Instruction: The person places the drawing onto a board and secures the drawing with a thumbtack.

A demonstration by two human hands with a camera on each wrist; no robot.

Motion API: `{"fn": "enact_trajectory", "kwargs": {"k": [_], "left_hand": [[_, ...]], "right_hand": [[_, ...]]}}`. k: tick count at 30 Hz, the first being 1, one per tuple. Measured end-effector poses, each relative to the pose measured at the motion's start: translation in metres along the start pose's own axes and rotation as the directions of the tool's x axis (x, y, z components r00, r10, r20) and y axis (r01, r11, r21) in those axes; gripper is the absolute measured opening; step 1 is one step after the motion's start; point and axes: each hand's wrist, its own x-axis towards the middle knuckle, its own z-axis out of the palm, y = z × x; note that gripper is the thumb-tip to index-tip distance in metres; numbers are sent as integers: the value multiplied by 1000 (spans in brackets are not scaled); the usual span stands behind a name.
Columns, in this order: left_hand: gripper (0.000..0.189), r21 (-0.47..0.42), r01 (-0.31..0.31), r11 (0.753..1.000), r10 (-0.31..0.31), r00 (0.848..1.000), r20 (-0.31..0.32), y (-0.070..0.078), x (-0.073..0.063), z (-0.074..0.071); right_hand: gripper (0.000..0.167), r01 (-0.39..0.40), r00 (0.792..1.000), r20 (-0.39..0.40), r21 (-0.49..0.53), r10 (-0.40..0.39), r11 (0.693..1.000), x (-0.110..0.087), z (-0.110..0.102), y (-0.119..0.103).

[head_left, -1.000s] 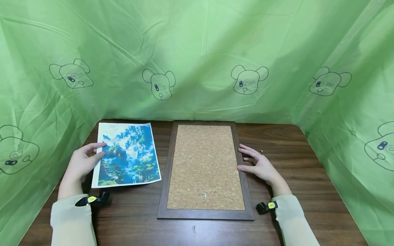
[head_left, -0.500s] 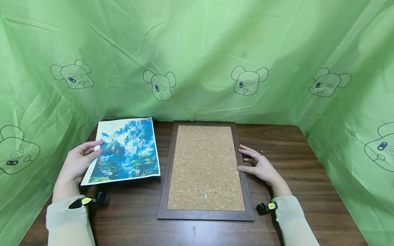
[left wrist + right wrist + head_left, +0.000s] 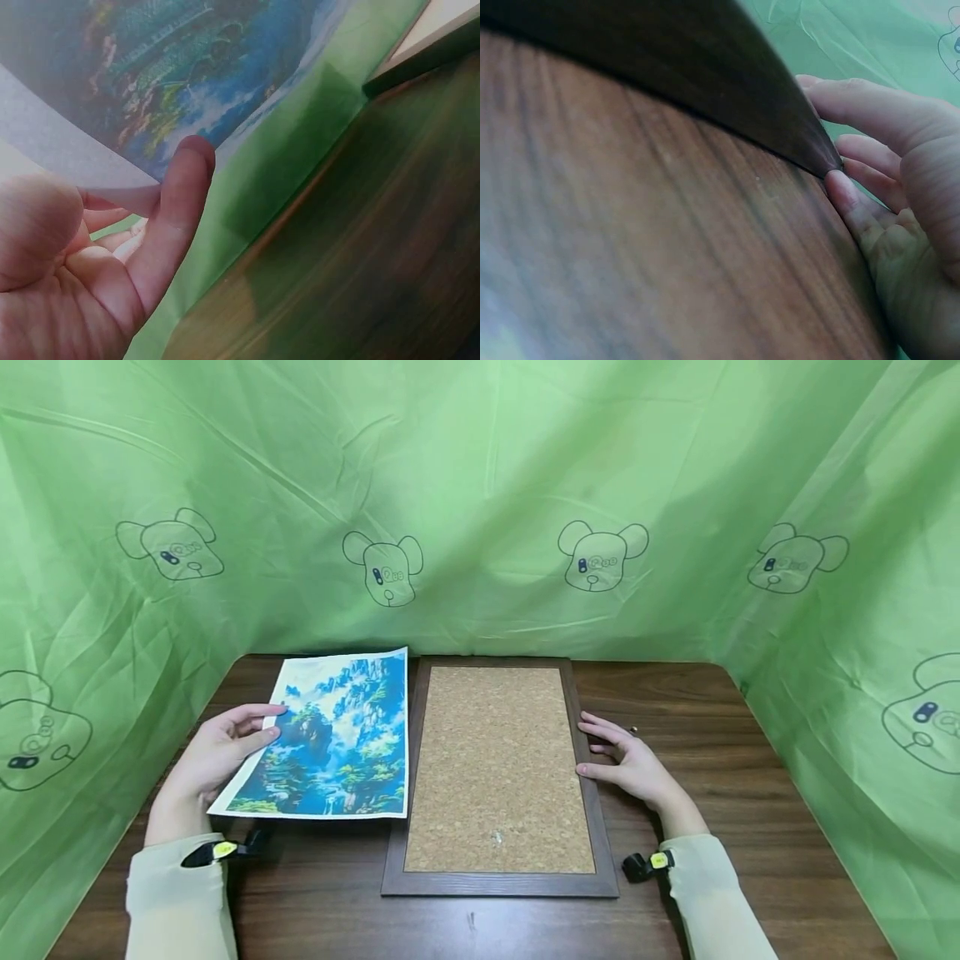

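Note:
A glossy print of blue misty mountains (image 3: 337, 735) is pinched at its left edge between the thumb and fingers of my left hand (image 3: 204, 760). Its lower part bends up off the table, and its right edge overlaps the left side of a cork board (image 3: 502, 760) in a dark wooden frame. In the left wrist view the print (image 3: 202, 67) curves over my fingertips. My right hand (image 3: 637, 768) rests beside the board, its fingertips and thumb touching the right side of the frame. The right wrist view shows those fingers along the dark frame edge (image 3: 667, 67).
Brown wood-grain table (image 3: 697, 793) lies under everything. A green curtain (image 3: 480, 485) with mouse drawings encloses the back and both sides. A tiny object (image 3: 633, 729) lies on the table right behind my right hand.
My left hand first drew the print slightly left and raised it, then carried it right until its edge overlapped the frame. My right hand has stayed at the frame.

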Motion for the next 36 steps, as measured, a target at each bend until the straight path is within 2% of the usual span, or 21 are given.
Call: {"fn": "enact_trajectory", "kwargs": {"k": [7, 15, 26, 31, 36], "left_hand": [[44, -1, -10, 1000, 10, 998, 55, 10, 9, 24], [38, -82, 12, 997, -2, 993, 120, 39, 20, 66], [32, -153, -15, 988, 25, 998, 65, 70, 30, 130], [30, -194, -18, 981, 26, 999, 39, 83, 28, 156], [29, -242, -6, 970, 14, 999, 33, 93, 25, 179]], "right_hand": [[74, -12, 1000, -2, -3, 12, 1000, 0, 0, 1], [73, 0, 1000, -2, 4, 0, 1000, 0, -1, 2], [73, 12, 1000, 1, 0, -12, 1000, -1, 0, 3], [73, 1, 1000, 1, -14, -1, 1000, -1, 0, 2], [74, -41, 999, 0, -34, 41, 999, -1, 0, -1]]}}
